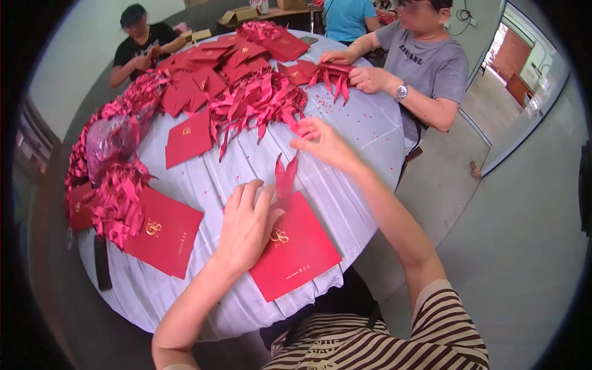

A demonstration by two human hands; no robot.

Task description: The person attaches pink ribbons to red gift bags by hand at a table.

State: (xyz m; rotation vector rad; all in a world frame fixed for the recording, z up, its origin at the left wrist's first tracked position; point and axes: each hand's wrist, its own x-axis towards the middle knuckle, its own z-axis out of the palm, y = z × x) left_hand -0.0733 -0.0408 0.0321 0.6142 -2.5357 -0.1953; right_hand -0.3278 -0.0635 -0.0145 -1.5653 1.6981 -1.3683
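Observation:
A flat red folder-like piece (302, 246) with a gold emblem lies before me at the table's near edge. My left hand (246, 225) rests on its left side, fingers bent and apart, thumb near the top. A red ribbon (285, 176) rises from the top edge there, its two pointed tails directed away from me. Beyond it, my right hand (320, 145) hovers with fingers half curled and thumb apart. Its fingertips are at a pink ribbon end by the big ribbon heap (259, 105); no grip on it is visible.
On the white-covered round table (345, 203), more red folders (163, 231) and ribbon bunches (120, 200) lie left, beside a clear plastic bag (114, 145). A stack (206, 58) stands farther back. A person (425, 68) handles red pieces at right; another (145, 46) sits far left.

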